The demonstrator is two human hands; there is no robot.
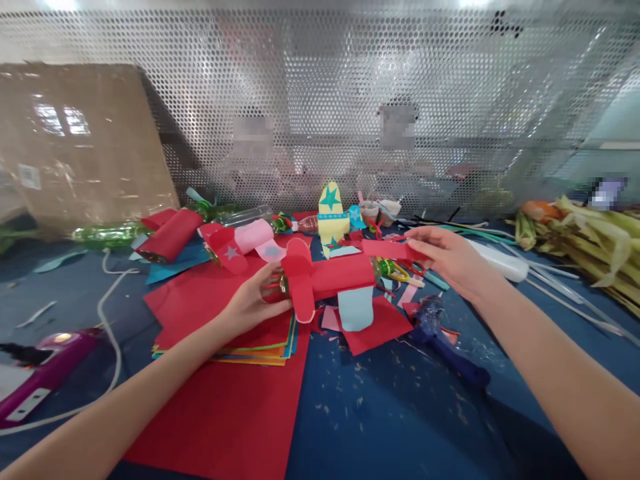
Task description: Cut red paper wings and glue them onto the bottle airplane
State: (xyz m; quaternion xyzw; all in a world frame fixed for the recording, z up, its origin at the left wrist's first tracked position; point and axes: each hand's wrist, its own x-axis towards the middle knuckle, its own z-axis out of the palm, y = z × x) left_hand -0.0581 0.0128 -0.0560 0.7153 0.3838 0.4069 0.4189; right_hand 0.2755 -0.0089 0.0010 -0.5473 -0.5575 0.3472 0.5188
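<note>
My left hand [257, 297] grips the end of a toy plane [340, 277], made of a bottle wrapped in red paper. The plane lies level, with a red paper piece across its left end and a light blue wing hanging from its near side. Between the thumb and fingers of my right hand [445, 257] is a red paper strip [393, 249], stretched out just above the plane's right end. Whether the strip touches the plane I cannot tell. Beneath the plane are a red paper sheet [385, 327] and a pink scrap.
A stack of coloured paper [225, 353] lies at left, near a purple power strip [45, 373] with a white cord. A dark blue glue gun [453, 353] rests at right. Behind stand several decorated bottles, a yellow one [333, 223] among them, before a perforated metal panel [310, 80].
</note>
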